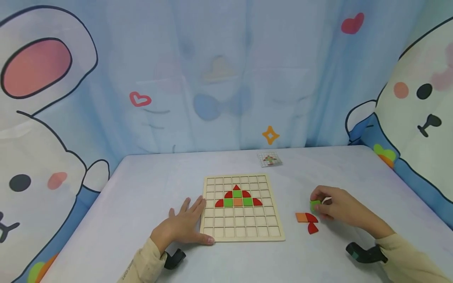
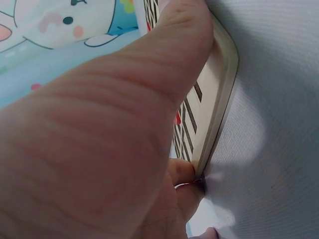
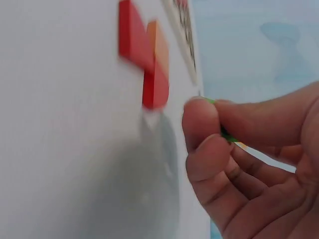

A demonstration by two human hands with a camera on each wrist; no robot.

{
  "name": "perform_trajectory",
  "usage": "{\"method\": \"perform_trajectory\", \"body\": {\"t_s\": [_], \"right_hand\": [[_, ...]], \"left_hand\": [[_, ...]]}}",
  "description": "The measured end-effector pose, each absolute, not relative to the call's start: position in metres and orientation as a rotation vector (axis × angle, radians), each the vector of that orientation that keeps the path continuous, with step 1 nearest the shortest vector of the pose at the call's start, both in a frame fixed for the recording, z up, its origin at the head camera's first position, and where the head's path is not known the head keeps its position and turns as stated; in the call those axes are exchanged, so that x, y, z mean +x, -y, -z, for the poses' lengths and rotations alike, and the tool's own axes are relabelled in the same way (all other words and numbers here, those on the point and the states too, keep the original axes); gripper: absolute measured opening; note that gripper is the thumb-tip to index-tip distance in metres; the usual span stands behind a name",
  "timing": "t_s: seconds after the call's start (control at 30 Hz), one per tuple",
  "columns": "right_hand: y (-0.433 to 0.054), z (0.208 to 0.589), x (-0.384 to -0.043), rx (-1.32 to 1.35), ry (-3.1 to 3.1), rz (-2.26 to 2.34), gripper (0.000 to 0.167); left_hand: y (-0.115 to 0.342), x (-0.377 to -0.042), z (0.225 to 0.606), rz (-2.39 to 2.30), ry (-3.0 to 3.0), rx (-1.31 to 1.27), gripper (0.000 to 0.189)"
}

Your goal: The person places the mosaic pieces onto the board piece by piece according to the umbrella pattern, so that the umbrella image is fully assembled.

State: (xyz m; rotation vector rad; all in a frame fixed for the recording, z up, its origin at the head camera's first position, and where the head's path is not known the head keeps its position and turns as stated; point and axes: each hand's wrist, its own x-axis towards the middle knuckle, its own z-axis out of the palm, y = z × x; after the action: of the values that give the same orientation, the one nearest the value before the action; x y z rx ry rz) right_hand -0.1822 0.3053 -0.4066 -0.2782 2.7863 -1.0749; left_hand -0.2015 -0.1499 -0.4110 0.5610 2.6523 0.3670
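A wooden grid board (image 1: 244,224) lies on the table, with red, green and orange tiles set in a stepped, pointed pattern in its upper half. My left hand (image 1: 185,225) rests at the board's left edge, fingers spread, the thumb on its lower left corner. In the left wrist view the thumb lies across the board's rim (image 2: 219,114). My right hand (image 1: 341,206) pinches a green square tile (image 1: 314,205) just above the table. Below that hand lie an orange square tile (image 1: 301,217) and two red quarter-round tiles, one of them the nearer red tile (image 1: 313,228).
A small pattern card (image 1: 270,159) showing a similar figure lies behind the board near the table's back edge. A blue curtain (image 1: 219,78) with cartoon animals hangs behind the table. Black wrist straps (image 1: 366,252) sit at both sleeves.
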Motion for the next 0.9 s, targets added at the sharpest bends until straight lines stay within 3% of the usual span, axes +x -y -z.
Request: {"method": "perform_trajectory", "body": {"t_s": [0.5, 0.9], "right_hand": [[-0.250, 0.402, -0.191, -0.202, -2.529, 1.551, 0.030], [-0.186, 0.404, -0.199, -0.316, -2.469, 1.619, 0.022]], "left_hand": [[0.149, -0.203, 0.410, -0.343, -2.663, 0.577, 0.123], [0.149, -0.203, 0.408, -0.351, -2.648, 0.570, 0.122]]}}
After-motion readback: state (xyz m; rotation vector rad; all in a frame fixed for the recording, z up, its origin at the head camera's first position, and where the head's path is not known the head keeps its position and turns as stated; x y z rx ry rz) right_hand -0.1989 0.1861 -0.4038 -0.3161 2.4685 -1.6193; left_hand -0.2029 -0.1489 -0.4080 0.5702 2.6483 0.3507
